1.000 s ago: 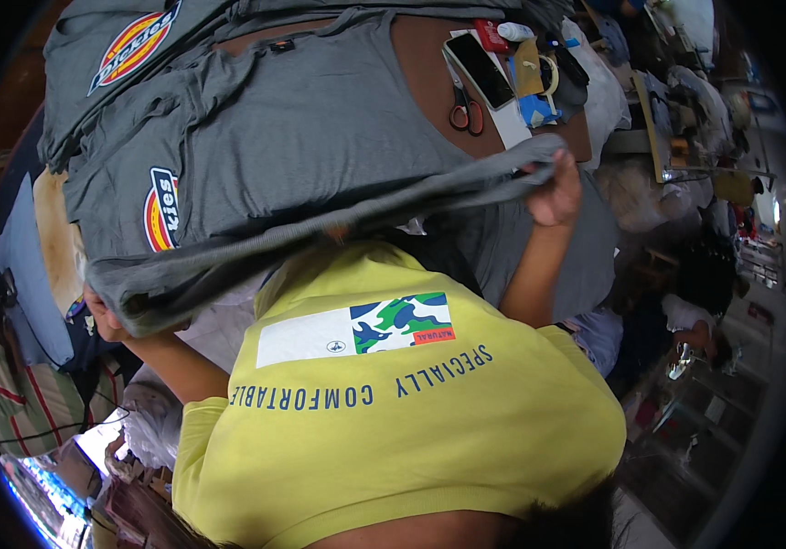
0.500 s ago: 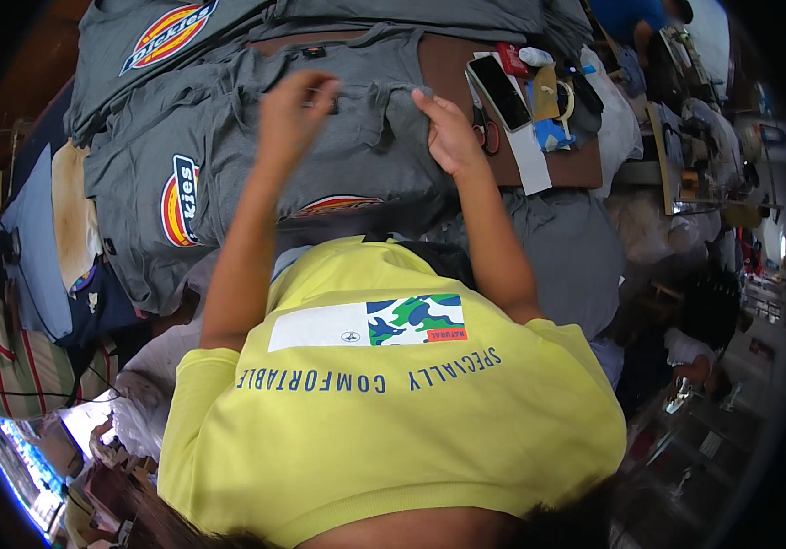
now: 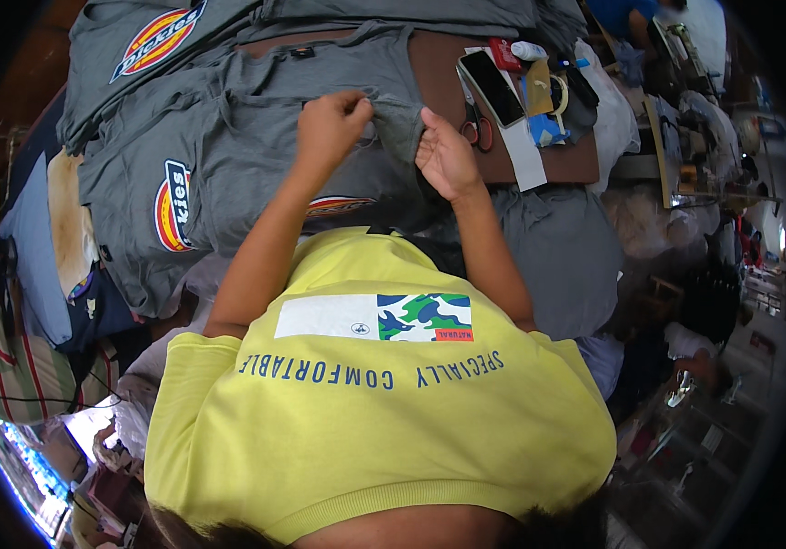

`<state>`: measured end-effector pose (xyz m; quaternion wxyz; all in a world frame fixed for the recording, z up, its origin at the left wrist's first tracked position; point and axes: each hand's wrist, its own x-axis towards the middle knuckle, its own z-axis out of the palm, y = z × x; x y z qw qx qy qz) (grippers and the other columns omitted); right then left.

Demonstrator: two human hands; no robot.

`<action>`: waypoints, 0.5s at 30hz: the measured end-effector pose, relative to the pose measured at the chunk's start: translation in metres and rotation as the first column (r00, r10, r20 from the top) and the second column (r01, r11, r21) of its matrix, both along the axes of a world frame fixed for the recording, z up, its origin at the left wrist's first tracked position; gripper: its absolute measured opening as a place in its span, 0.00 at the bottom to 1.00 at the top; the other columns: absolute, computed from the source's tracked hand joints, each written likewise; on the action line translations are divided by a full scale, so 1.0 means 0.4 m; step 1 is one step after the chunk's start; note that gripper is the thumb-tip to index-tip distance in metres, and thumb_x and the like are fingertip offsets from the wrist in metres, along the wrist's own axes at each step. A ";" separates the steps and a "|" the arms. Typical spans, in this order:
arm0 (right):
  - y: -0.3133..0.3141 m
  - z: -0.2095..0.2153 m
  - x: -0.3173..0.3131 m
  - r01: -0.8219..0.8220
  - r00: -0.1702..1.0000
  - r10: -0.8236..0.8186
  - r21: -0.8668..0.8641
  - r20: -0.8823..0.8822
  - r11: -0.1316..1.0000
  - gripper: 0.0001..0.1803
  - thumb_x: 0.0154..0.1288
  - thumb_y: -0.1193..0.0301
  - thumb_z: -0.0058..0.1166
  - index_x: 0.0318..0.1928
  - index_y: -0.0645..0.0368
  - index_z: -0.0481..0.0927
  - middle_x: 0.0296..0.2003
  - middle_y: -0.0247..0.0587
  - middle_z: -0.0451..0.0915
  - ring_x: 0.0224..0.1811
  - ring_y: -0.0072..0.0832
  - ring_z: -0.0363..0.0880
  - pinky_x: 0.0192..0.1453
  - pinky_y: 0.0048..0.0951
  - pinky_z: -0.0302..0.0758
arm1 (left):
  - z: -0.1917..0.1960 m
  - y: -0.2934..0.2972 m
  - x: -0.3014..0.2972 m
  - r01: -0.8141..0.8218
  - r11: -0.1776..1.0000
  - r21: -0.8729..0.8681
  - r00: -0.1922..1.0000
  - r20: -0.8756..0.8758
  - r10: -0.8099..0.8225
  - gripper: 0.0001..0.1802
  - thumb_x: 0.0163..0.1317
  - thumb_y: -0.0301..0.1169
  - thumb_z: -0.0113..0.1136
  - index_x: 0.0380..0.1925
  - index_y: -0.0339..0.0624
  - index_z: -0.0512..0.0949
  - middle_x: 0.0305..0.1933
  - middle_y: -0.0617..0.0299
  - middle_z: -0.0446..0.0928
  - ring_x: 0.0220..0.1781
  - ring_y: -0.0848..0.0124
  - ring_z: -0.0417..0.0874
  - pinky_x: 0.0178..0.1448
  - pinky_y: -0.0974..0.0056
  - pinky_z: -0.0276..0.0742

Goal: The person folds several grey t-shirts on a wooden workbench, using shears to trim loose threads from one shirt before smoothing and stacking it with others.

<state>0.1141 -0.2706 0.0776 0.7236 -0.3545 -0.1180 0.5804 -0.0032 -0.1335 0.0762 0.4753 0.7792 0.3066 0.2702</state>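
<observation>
A grey T-shirt [image 3: 256,174] with a colourful printed emblem lies spread in front of me, its upper part bunched toward my hands. My left hand [image 3: 332,130] is closed in a pinch at the shirt's raised edge; anything small between the fingertips is hidden. Just to the right, my right hand [image 3: 449,157] has its fingers curled round the shirt's side edge, thumb pointing up. Cloth stretches between the two hands. Behind this shirt lies another grey T-shirt [image 3: 320,57] with a dark neck label.
Right of the shirts, the brown tabletop [image 3: 443,69] holds scissors [image 3: 475,128], a dark phone [image 3: 491,89], a white paper strip [image 3: 525,156] and a tape roll [image 3: 558,96]. More grey cloth [image 3: 557,256] hangs at the near right. A person in blue [image 3: 626,18] is at the far right.
My left hand has moved right and slightly nearer, from beside the shirt's neck to its edge near my right hand. My right hand has shifted slightly nearer.
</observation>
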 end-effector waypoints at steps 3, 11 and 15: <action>0.006 0.033 -0.003 0.037 0.998 -0.037 -0.014 -0.047 0.999 0.14 0.68 0.65 0.40 0.42 0.64 0.74 0.38 0.39 0.78 0.42 0.25 0.77 0.49 0.24 0.71 | -0.009 0.048 -0.006 0.207 0.678 -0.706 0.966 0.256 -0.029 0.09 0.56 0.32 0.55 0.34 0.41 0.78 0.32 0.66 0.76 0.33 0.76 0.75 0.37 0.71 0.72; 0.009 -0.014 0.032 0.024 0.998 -0.023 0.002 -0.051 1.000 0.14 0.68 0.65 0.40 0.43 0.63 0.72 0.40 0.41 0.77 0.45 0.27 0.75 0.53 0.28 0.69 | 0.017 -0.027 0.009 -0.022 0.981 0.194 0.961 0.273 -0.032 0.09 0.50 0.24 0.61 0.34 0.42 0.79 0.35 0.65 0.75 0.32 0.77 0.74 0.32 0.75 0.68; 0.017 0.003 0.017 -0.013 0.998 0.015 0.037 -0.059 0.999 0.12 0.67 0.65 0.41 0.41 0.60 0.73 0.38 0.38 0.77 0.44 0.24 0.74 0.51 0.26 0.68 | 0.022 -0.075 0.033 0.051 0.967 0.252 0.967 0.228 -0.110 0.11 0.47 0.27 0.66 0.33 0.41 0.81 0.30 0.63 0.76 0.28 0.75 0.76 0.30 0.72 0.70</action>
